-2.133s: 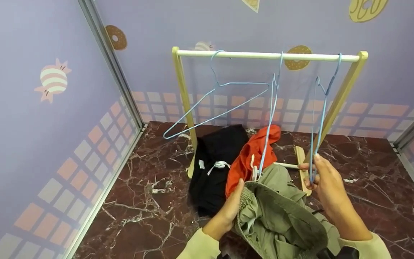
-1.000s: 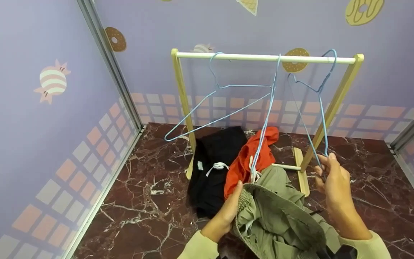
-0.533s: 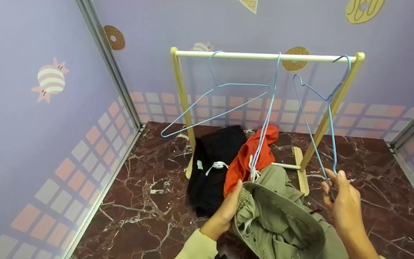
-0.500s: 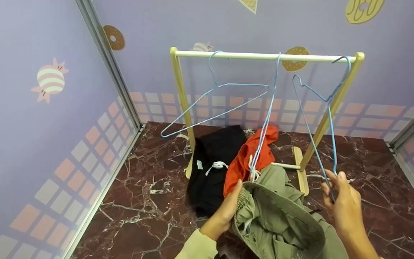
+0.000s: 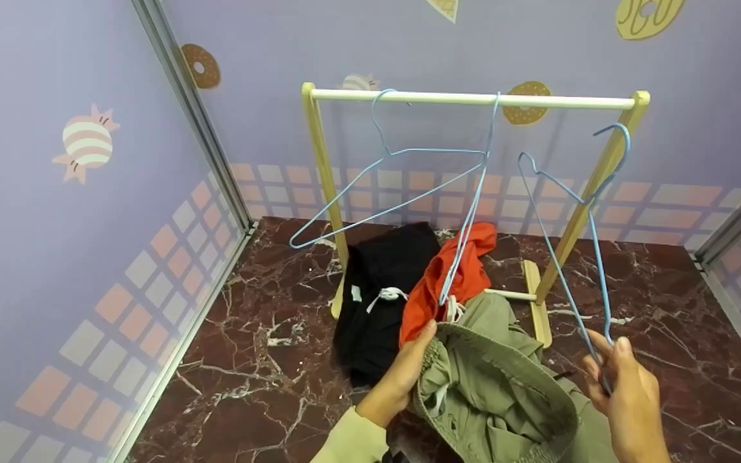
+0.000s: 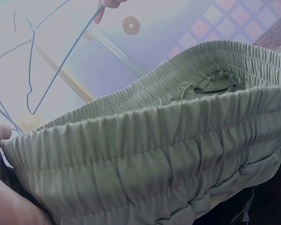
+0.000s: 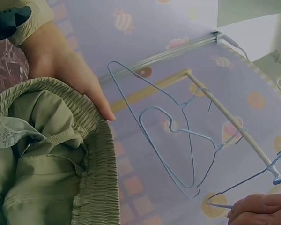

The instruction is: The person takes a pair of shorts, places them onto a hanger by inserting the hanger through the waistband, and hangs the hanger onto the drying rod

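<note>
The right hand (image 5: 633, 392) pinches a blue hanger (image 5: 588, 201), long axis steep, hook tip leftward. The left hand (image 5: 404, 372) grips a green garment (image 5: 493, 392).

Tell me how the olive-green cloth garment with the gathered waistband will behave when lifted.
The olive-green garment will probably flop, since it lies in loose folds. Its gathered waistband likely stretches, judging by the close puckers. It seems unlikely to roll, given its uneven, bunched shape.

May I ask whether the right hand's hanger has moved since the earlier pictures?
Yes, downward: in the head view, the held hanger overlapped the white rail earlier; now it shows wholly below.
</note>
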The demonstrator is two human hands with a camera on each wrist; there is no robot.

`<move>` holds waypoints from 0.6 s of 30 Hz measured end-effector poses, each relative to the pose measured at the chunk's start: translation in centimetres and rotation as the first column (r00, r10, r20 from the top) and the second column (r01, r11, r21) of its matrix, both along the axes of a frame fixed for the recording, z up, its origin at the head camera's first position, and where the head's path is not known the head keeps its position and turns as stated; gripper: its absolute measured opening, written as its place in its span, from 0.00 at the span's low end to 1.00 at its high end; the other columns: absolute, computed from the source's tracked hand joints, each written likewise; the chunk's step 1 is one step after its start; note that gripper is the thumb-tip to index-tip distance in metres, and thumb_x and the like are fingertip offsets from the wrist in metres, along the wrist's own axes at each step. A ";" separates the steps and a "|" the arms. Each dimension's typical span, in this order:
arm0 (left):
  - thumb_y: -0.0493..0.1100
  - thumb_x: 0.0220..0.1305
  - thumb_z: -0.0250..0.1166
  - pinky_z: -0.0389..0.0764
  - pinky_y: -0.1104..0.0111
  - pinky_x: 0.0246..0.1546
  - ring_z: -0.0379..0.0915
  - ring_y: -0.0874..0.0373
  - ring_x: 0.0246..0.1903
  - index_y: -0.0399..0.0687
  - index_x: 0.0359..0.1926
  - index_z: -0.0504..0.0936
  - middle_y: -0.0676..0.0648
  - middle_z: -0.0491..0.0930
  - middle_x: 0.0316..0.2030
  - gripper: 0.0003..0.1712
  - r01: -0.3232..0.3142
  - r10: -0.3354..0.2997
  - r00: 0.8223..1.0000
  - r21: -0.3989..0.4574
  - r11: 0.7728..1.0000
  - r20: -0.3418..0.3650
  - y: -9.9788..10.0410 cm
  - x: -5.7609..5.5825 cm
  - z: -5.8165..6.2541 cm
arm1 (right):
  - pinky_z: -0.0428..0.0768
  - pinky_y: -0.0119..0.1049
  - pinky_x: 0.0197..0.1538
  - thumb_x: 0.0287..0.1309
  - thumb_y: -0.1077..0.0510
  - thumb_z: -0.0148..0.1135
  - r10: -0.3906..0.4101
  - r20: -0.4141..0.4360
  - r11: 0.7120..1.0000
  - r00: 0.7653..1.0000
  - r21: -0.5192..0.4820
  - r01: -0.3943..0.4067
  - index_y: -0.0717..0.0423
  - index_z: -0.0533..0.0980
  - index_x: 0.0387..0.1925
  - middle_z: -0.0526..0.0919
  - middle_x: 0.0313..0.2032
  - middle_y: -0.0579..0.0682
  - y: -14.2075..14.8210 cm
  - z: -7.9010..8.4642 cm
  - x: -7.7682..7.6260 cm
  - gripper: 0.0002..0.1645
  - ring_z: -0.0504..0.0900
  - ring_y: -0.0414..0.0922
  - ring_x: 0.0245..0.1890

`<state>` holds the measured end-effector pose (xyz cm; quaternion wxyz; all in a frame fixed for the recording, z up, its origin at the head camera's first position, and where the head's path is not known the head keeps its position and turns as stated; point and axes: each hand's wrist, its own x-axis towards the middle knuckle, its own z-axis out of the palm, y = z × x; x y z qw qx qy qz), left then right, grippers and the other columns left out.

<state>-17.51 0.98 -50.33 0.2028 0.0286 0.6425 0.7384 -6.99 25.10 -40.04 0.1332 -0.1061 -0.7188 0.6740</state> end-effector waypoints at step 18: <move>0.66 0.63 0.47 0.61 0.63 0.61 0.65 0.55 0.57 0.49 0.53 0.77 0.48 0.74 0.55 0.32 -0.050 0.052 0.998 0.038 0.998 -0.030 -0.1 -0.4 -0.5 | 0.48 0.41 0.13 0.70 0.44 0.24 0.052 0.038 0.999 0.998 0.012 -0.053 0.28 0.76 0.39 0.65 0.17 0.40 0.7 -2.6 2.0 0.28 0.54 0.37 0.08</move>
